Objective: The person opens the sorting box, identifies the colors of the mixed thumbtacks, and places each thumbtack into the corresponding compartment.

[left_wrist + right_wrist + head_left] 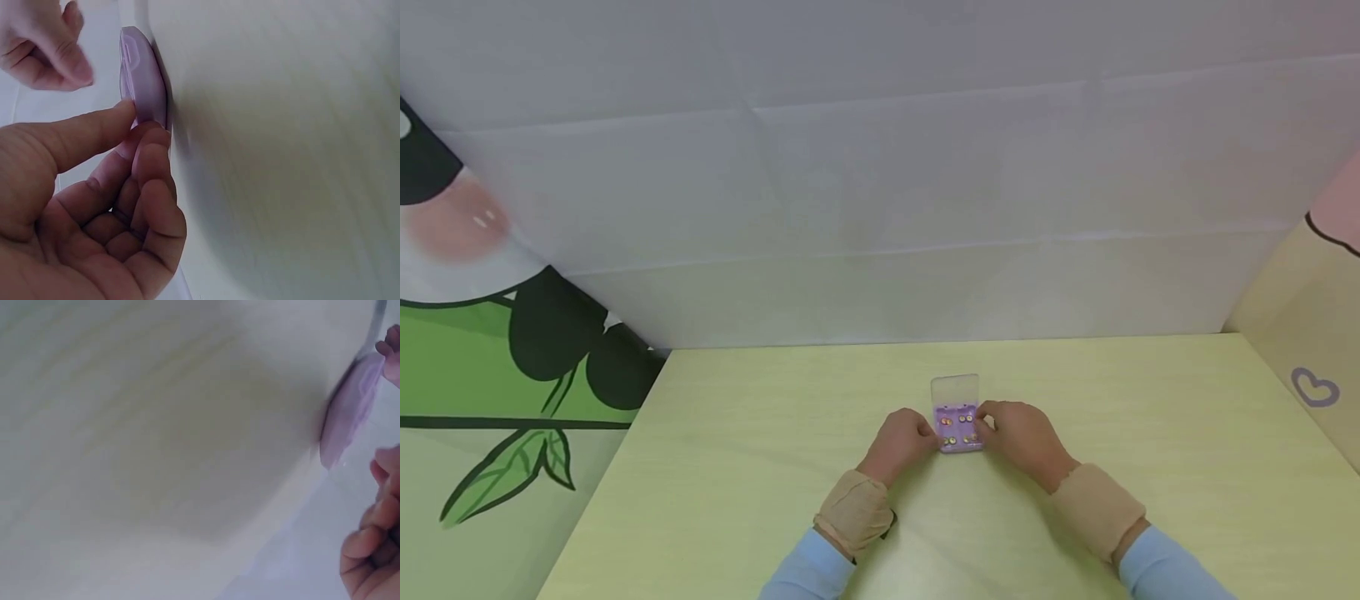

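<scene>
A small purple case (961, 448) lies on the table, its clear lid (955, 389) raised and tilted back on the far side. Several tiny yellow pieces (947, 422) sit inside it. My left hand (904, 442) pinches the case's left edge near the front; the left wrist view shows the thumb on top and the curled fingers (153, 150) at the side. Over the case's right side hovers my right hand (1022, 437), thumb and fingers bent close together. I cannot tell whether anything small is between those fingertips.
The pale yellow table (737, 467) reaches back to a white sheet (880, 183) that stands along its far edge. Printed panels with cartoon shapes flank it, a green and black one (467, 358) on the left and a beige one (1300, 333) on the right.
</scene>
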### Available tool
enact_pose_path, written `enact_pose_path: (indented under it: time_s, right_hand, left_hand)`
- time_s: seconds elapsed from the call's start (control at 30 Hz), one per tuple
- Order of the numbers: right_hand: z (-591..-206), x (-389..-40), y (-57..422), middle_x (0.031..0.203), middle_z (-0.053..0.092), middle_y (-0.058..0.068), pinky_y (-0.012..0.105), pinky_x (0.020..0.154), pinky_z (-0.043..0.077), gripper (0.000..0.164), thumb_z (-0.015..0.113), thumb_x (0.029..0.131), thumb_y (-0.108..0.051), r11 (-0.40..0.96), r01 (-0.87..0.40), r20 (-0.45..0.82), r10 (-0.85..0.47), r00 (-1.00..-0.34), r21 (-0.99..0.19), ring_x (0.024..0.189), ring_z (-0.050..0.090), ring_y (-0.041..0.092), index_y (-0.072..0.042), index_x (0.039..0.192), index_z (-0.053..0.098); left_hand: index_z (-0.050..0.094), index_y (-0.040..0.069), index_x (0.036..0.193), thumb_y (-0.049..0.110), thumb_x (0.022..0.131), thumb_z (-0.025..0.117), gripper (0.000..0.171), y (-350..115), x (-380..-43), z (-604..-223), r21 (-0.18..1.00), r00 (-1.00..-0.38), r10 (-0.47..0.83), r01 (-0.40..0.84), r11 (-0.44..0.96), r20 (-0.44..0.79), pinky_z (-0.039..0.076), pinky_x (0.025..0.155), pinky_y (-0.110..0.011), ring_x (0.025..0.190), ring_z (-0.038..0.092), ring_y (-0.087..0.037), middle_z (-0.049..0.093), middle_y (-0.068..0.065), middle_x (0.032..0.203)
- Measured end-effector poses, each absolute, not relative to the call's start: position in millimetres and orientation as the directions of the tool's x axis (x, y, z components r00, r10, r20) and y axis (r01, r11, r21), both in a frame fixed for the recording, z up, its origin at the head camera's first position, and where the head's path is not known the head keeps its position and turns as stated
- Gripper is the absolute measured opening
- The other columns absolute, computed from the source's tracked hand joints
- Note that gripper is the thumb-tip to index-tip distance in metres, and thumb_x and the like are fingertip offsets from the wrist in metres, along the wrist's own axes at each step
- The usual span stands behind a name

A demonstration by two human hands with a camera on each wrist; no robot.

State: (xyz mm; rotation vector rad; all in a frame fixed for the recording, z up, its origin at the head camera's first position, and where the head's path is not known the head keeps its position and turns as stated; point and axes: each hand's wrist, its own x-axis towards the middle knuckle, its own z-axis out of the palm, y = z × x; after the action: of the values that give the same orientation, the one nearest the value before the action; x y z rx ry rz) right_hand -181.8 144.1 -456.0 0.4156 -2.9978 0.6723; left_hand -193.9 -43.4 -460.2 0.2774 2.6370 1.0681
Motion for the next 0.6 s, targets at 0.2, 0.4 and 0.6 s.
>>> enact_pose_path:
  time_s: [0.2, 0.4, 0.6]
  right_hand:
    - [-450.3, -189.9, 145.9, 0.070, 0.062, 0.007, 0.034, 0.054, 0.049, 0.011, 0.068, 0.083, -0.009, 0.863, -0.323, 0.368, -0.176, -0.913, -0.390, 0.065, 0.053, 0.018, -0.001, 0.090, 0.073]
    - [-448.8, -199.3, 143.2, 0.106, 0.068, 0.020, 0.049, 0.083, 0.056, 0.030, 0.068, 0.085, -0.009, 0.847, -0.353, 0.368, -0.205, -0.907, -0.397, 0.101, 0.060, 0.034, 0.002, 0.113, 0.067]
    - [-449.2, -198.5, 135.8, 0.109, 0.071, 0.022, 0.051, 0.089, 0.054, 0.030, 0.061, 0.089, -0.004, 0.842, -0.342, 0.271, -0.243, -0.931, -0.418, 0.103, 0.063, 0.034, 0.005, 0.117, 0.065]
  left_hand:
    - [0.070, -0.004, 0.066, 0.013, 0.081, 0.072, 0.023, -42.0, -193.7, -459.7, 0.692, -0.943, 0.272, 0.066, 0.719, -0.193, 0.037, 0.053, -0.026, 0.056, 0.044, -0.012, 0.057, -0.004, 0.063]
    - [0.072, -0.004, 0.067, 0.015, 0.081, 0.073, 0.024, -42.9, -193.1, -461.9, 0.685, -0.944, 0.270, 0.068, 0.725, -0.192, 0.036, 0.051, -0.025, 0.055, 0.044, -0.011, 0.061, -0.006, 0.064]
    - [0.071, -0.004, 0.065, 0.014, 0.081, 0.073, 0.024, -47.9, -187.5, -464.9, 0.691, -0.943, 0.281, 0.082, 0.718, -0.180, 0.035, 0.051, -0.024, 0.054, 0.042, -0.011, 0.055, -0.003, 0.061]
